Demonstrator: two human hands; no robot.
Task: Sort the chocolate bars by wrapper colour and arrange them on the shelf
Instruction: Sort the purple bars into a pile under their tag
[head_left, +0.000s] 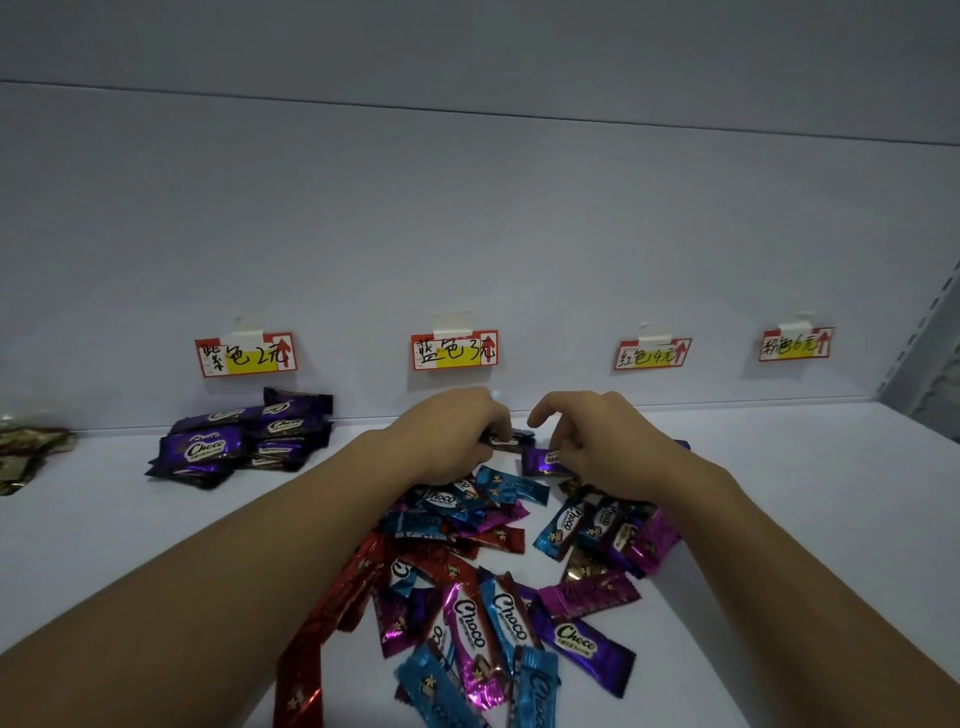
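A mixed heap of chocolate bars (498, 587) in blue, red, magenta and purple wrappers lies on the white shelf (779, 519). Both my hands reach over its far end. My left hand (447, 436) grips a dark bar (506, 441) with curled fingers. My right hand (597, 441) pinches a purple bar (540, 460) right beside it. A sorted pile of purple bars (244, 439) sits at the back left, under the first price label (245, 354).
Three more labels hang on the back wall: a blue one (454, 349), a red one (652, 354) and another (795, 343) at the right. Gold-wrapped bars (26, 452) lie at the far left edge. A slotted upright (924, 332) bounds the shelf's right side.
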